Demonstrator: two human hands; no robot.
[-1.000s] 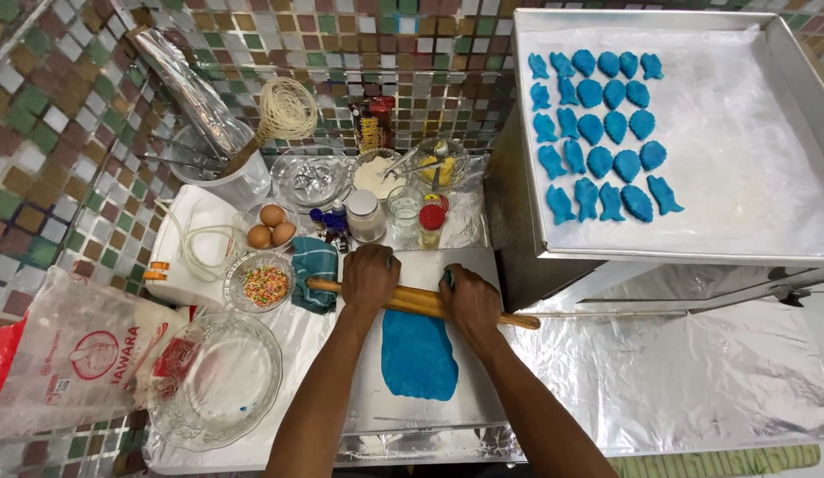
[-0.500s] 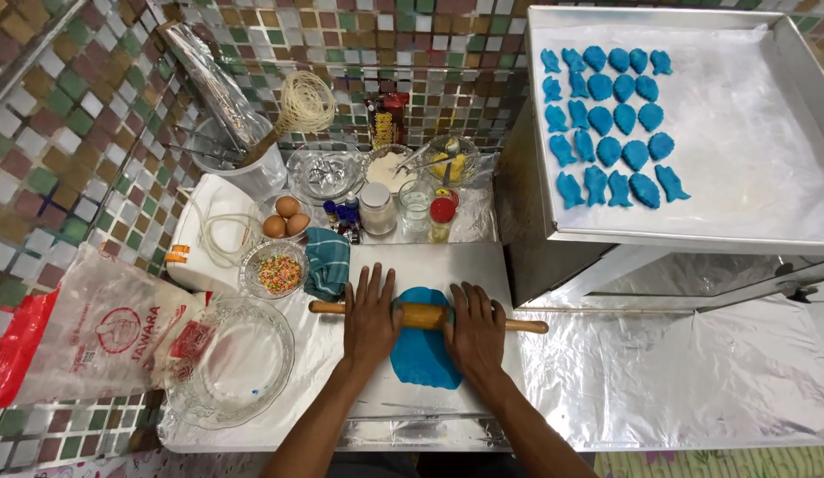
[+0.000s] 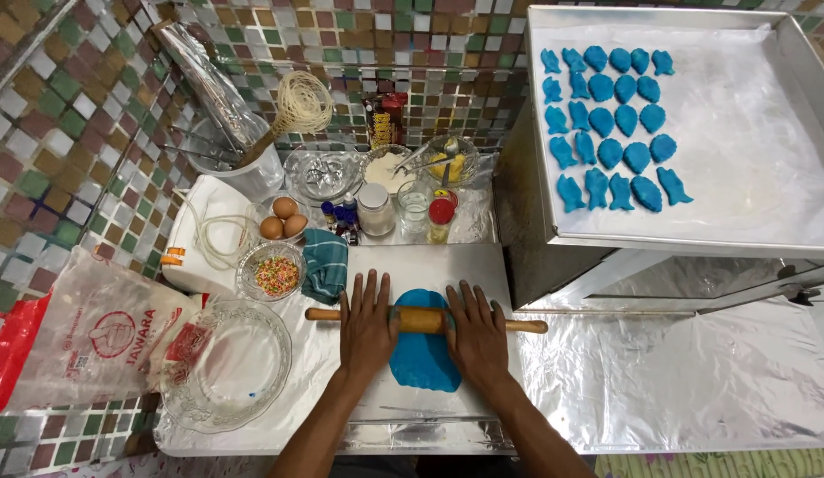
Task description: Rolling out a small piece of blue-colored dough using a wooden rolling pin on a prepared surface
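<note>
Left hand (image 3: pixel 368 320): we rest it flat, fingers spread, on the wooden rolling pin (image 3: pixel 425 319)
Right hand (image 3: pixel 477 329): likewise flat, gripping nothing
Technique: we judge even pressure from both palms best
Dough: blue flattened oval sheet (image 3: pixel 423 358), smooth, under the pin on the foil-covered counter (image 3: pixel 695 381)
</note>
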